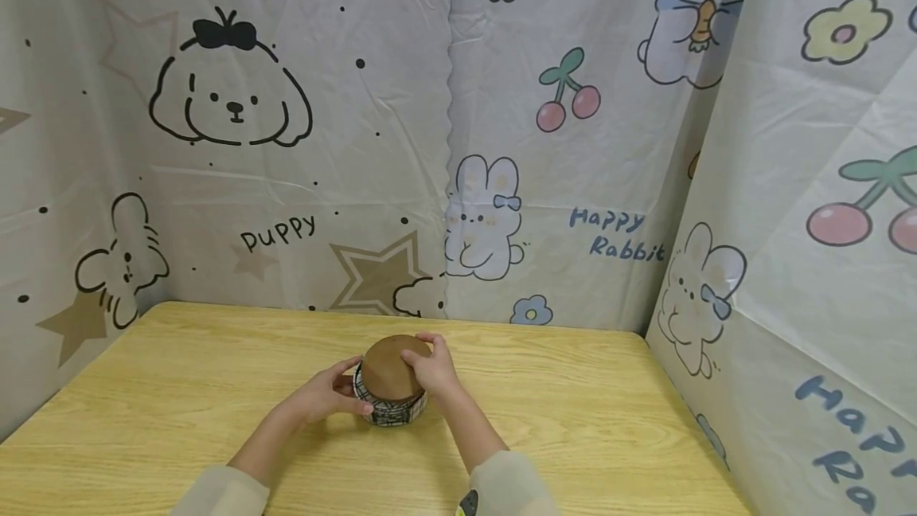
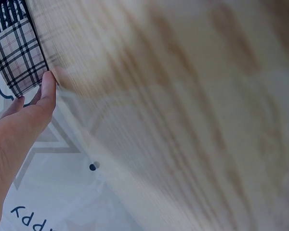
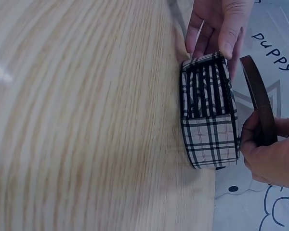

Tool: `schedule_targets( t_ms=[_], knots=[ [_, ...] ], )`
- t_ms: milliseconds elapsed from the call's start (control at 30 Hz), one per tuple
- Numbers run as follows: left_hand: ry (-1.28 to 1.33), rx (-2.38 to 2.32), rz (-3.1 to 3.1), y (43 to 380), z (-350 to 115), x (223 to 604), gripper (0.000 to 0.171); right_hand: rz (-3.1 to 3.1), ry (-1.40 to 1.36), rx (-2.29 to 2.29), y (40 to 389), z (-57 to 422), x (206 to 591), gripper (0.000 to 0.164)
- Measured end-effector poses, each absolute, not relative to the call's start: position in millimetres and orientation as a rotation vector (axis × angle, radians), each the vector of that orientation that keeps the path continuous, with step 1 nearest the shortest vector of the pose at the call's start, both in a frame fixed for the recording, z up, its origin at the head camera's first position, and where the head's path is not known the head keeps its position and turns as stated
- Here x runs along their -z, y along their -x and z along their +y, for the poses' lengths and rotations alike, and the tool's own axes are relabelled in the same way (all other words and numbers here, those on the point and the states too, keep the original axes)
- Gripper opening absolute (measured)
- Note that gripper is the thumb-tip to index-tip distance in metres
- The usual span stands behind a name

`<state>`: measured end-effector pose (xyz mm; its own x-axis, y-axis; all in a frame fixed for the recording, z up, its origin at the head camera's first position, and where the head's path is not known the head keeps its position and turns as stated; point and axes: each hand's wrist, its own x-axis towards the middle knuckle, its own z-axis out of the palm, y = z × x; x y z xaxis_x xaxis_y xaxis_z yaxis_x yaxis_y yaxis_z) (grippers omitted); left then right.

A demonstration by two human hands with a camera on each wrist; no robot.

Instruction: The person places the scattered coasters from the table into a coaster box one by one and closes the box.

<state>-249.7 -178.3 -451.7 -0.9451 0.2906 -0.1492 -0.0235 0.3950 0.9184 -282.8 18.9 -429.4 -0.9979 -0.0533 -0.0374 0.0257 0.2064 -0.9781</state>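
A low round box [image 1: 394, 416] covered in black-and-white plaid cloth stands on the table. In the right wrist view its side shows a plain plaid panel [image 3: 211, 139] beside a part with dark stripes. My left hand [image 1: 320, 399] holds the box from the left, thumb at the front and fingers round the far side. Over the box top is a flat brown disc [image 1: 389, 369], like a lid. My right hand [image 1: 437, 370] pinches the disc at its right edge. From the right wrist, the disc [image 3: 258, 98] appears tilted and apart from the box. The box's inside is hidden.
The yellow wood-grain table [image 1: 573, 412] extends around the box on all sides. Behind it hangs a printed cloth [image 1: 401, 142] with cartoon animals, and another cloth panel [image 1: 788, 301] closes off the right side.
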Motion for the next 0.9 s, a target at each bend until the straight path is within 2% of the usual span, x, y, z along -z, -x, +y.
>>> schedule_targets(
  t_ms=[200,633,900],
  knots=[
    [-0.194,-1.561,2.376,249.9,-178.5,451.1,0.100,2.405,0.034,1.904,281.2,16.2,428.7,0.041],
    [-0.212,-1.581,2.345,250.2,-179.6,451.4,0.100,2.924,0.160,1.369,276.5,17.8,430.8,0.042],
    [-0.276,-1.574,2.339,251.3,-180.0,452.2,0.100,3.013,0.224,1.244,273.8,24.4,433.9,0.045]
  ],
)
